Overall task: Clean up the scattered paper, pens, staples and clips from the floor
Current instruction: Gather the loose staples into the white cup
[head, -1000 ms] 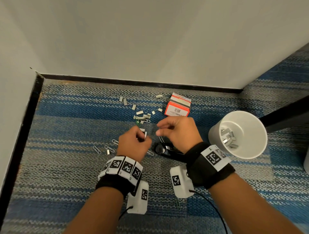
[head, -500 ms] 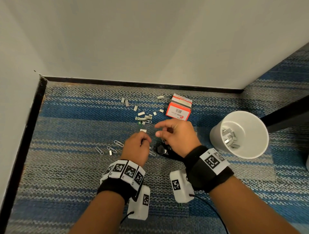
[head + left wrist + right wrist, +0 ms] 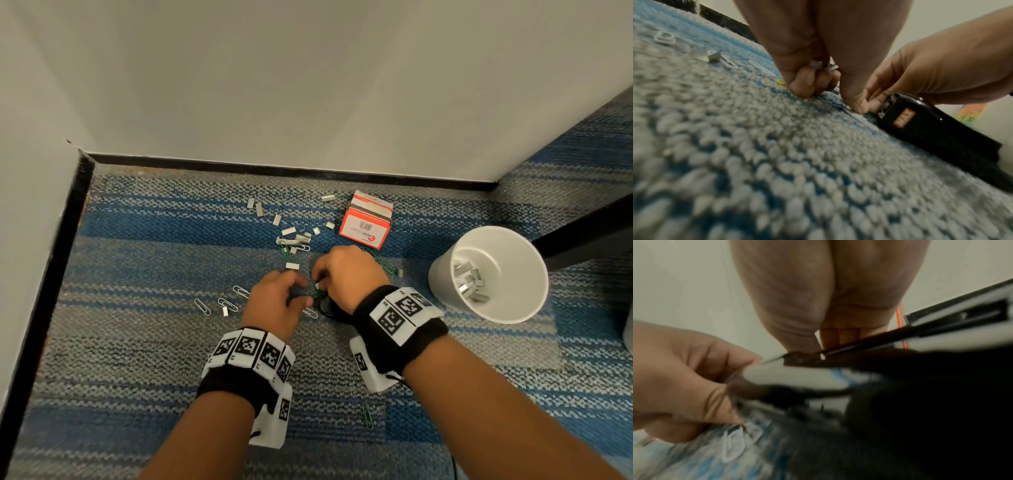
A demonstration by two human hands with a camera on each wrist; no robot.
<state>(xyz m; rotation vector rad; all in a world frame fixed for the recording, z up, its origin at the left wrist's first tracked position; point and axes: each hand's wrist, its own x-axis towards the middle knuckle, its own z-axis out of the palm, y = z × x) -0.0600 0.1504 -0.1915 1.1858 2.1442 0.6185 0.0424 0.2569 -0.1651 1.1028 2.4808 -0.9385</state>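
Here, nearest the viewer, a lone green paper clip [image 3: 367,415] is lying on the striped carpet [image 3: 137,359] between the two forearms, not yet collected. Just beyond it, the left hand [image 3: 275,301] is bearing down on the carpet with its fingers curled; the left wrist view shows small staple pieces [image 3: 819,65] tucked inside its fist. The right hand [image 3: 346,274] is working just beside it, fingertips pinching at a small silvery piece on the floor, close against the nose of a black stapler [image 3: 920,123] that is lying under that wrist. To the left, three silver paper clips [image 3: 219,303] are waiting on the carpet, and a green clip [image 3: 383,263] is showing past the right hand. To the right, a white cup [image 3: 489,274] is holding a heap of gathered staple strips [image 3: 467,281], so collection is judged partly done. Farther off, loose staple strips [image 3: 291,233] are still scattered beside a red staple box [image 3: 366,222], near the far wall. No paper or pens are appearing in any view.
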